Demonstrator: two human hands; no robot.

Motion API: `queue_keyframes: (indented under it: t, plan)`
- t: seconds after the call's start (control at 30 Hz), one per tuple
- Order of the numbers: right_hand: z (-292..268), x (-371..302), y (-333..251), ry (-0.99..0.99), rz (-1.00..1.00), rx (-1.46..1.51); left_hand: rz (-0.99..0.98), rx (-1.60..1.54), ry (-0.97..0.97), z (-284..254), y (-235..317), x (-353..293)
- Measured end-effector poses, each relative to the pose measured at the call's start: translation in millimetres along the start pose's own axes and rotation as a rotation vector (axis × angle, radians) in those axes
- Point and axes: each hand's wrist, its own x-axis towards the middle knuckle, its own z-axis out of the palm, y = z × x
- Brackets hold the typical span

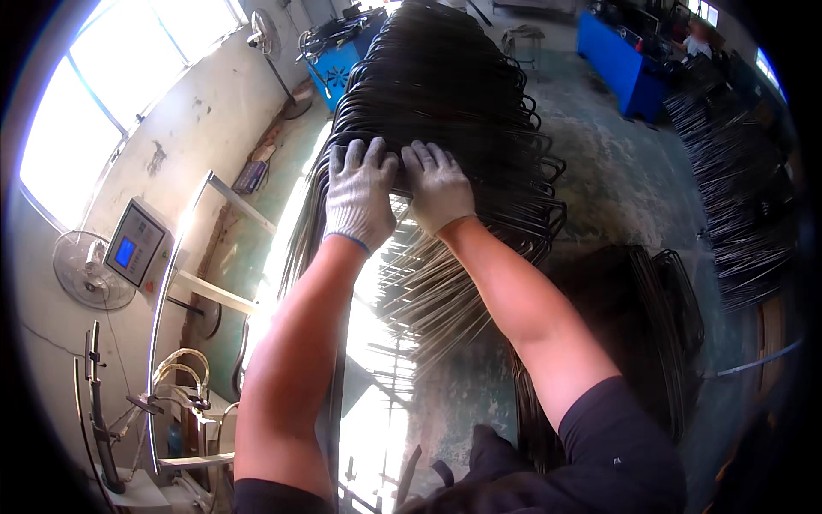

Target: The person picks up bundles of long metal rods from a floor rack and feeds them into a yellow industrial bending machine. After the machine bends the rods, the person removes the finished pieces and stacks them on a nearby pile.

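Note:
Both my arms reach forward, with a pale knitted work glove on each hand. My left hand (361,193) sits at the near left of a long, tall pile of dark bent metal rods (437,86). Just right of it, my right hand (437,184) lies against the same pile. The fingers of both hands curl over rods at the pile's near end; their tips and the exact number of rods under them are hidden. Loops of bent rod stick out along the pile's right side, and straight thin lengths fan out below my right hand.
A second dark rod bundle (634,334) lies at the lower right, another rod stack (732,180) farther right. To the left are a metal frame (214,291), a control box with a screen (137,242) and a fan (92,268). A blue bench (621,64) and a person (698,41) are far right.

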Motion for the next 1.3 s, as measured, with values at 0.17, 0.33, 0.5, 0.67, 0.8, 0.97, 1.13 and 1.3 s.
queue_keyframes:
  t: [0.17,0.33,0.5,0.67,0.8,0.97,1.13,1.3]
  plan:
    - [38,6,35,-0.080,0.016,-0.123,-0.305,-0.209,-0.305,-50,24,-49]
    - [55,10,41,-0.189,0.100,-0.101,-0.568,-0.527,-0.575,-150,41,-143]
    - [40,6,31,-0.330,0.172,-0.095,-0.842,-0.421,-0.678,-263,95,-295]
    - [-33,-13,-49,-0.328,0.190,0.001,-1.081,-0.356,-0.663,-371,160,-421]
    - [-145,-69,-174,-0.183,-0.249,0.464,-1.168,-0.254,-0.614,-445,204,-498]
    - [-309,-104,-307,-0.328,-0.537,0.704,-1.186,-0.174,-0.524,-538,259,-598]
    - [-407,-165,-401,-0.339,-0.574,0.669,-1.220,-0.148,-0.268,-626,319,-734]
    - [-441,-193,-426,-0.383,-0.578,0.644,-1.637,-0.217,-0.293,-687,411,-886]
